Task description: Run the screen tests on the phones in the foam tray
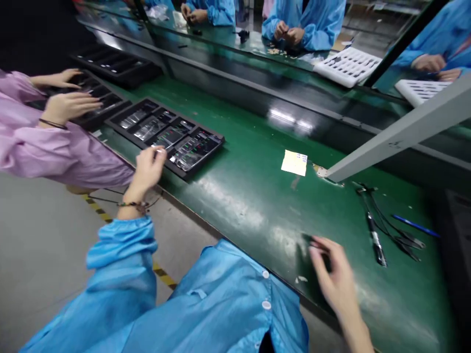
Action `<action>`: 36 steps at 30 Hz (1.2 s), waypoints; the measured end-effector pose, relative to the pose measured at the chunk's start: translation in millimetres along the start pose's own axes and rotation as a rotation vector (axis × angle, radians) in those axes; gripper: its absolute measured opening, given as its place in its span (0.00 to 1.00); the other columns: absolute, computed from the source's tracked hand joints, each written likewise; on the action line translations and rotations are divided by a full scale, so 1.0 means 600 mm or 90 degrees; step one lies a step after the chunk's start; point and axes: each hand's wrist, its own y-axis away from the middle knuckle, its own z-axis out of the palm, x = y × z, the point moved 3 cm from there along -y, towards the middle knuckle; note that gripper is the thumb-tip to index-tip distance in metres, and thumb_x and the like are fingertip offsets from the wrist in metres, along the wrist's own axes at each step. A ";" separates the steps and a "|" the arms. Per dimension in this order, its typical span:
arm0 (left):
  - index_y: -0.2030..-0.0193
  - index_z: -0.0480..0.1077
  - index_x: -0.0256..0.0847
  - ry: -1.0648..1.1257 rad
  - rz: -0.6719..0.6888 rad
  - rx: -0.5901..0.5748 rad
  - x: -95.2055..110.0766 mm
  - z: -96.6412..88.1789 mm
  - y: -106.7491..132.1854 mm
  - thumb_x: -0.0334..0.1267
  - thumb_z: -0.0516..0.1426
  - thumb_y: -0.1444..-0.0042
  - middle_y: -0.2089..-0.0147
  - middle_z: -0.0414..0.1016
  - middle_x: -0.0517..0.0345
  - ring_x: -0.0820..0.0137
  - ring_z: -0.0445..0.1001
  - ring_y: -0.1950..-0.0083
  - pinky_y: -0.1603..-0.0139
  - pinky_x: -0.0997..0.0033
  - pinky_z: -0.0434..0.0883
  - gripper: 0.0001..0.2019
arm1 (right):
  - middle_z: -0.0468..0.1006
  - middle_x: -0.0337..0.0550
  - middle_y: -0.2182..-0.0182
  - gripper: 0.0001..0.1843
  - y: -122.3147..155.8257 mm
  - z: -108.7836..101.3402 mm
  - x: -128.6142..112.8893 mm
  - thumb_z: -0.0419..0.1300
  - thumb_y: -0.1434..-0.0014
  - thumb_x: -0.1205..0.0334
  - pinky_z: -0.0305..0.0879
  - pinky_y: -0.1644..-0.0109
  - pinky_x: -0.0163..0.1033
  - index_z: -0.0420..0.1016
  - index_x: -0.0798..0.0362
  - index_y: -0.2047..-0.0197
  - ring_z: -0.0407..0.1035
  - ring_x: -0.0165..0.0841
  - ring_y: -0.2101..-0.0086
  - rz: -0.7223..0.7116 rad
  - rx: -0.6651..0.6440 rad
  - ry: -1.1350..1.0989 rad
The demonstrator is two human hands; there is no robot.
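My left hand (149, 169) is at the near edge of a black tray (186, 174), its fingers curled in; whatever it may hold is hidden. The tray has several compartments holding flat, glossy dark panels (195, 149) with clear film and small green and red marks. My right hand (334, 272) is low over the green bench top (243, 211), thumb and forefinger pinched together. Something small and dark may be at its fingertips, too blurred to name. A small white scrap (301, 279) lies left of this hand.
A co-worker's hands (69, 100) reach over another black tray (110, 103) at left. A yellow paper note (294, 163) lies near a slanted grey post (397, 137). At right are a black pen (375, 240), cutters (406, 242) and a blue pen (415, 225). White trays (349, 66) stand beyond.
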 end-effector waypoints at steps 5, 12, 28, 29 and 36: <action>0.31 0.73 0.39 0.032 -0.167 0.124 -0.042 -0.048 -0.155 0.49 0.64 0.26 0.28 0.73 0.42 0.51 0.74 0.29 0.27 0.38 0.74 0.24 | 0.87 0.49 0.46 0.22 -0.109 0.182 -0.082 0.79 0.42 0.43 0.74 0.28 0.60 0.87 0.45 0.49 0.82 0.44 0.48 0.182 -0.259 -0.355; 0.30 0.71 0.36 0.095 -0.358 0.243 -0.094 -0.056 -0.223 0.46 0.63 0.25 0.31 0.75 0.42 0.58 0.79 0.37 0.35 0.45 0.80 0.23 | 0.84 0.50 0.38 0.35 -0.235 0.400 -0.162 0.73 0.37 0.35 0.65 0.19 0.59 0.76 0.44 0.35 0.77 0.43 0.33 0.260 -0.363 -0.676; 0.24 0.66 0.30 0.129 -0.441 0.316 -0.147 -0.018 -0.266 0.41 0.60 0.23 0.24 0.69 0.31 0.48 0.70 0.24 0.21 0.35 0.66 0.27 | 0.77 0.48 0.28 0.34 -0.327 0.530 -0.215 0.62 0.32 0.29 0.61 0.18 0.60 0.71 0.41 0.33 0.66 0.39 0.25 0.388 -0.379 -0.856; 0.23 0.63 0.25 0.124 -0.434 0.307 -0.144 -0.020 -0.261 0.39 0.59 0.23 0.23 0.68 0.26 0.47 0.68 0.22 0.19 0.35 0.63 0.28 | 0.77 0.48 0.28 0.34 -0.324 0.530 -0.216 0.62 0.32 0.29 0.61 0.18 0.60 0.71 0.41 0.33 0.67 0.40 0.25 0.390 -0.377 -0.862; 0.30 0.72 0.40 0.073 -0.382 0.290 -0.086 -0.011 -0.180 0.48 0.64 0.26 0.30 0.75 0.43 0.53 0.78 0.33 0.32 0.41 0.79 0.24 | 0.80 0.48 0.30 0.34 -0.236 0.442 -0.187 0.66 0.34 0.30 0.58 0.16 0.57 0.78 0.45 0.36 0.72 0.43 0.28 0.389 -0.325 -0.870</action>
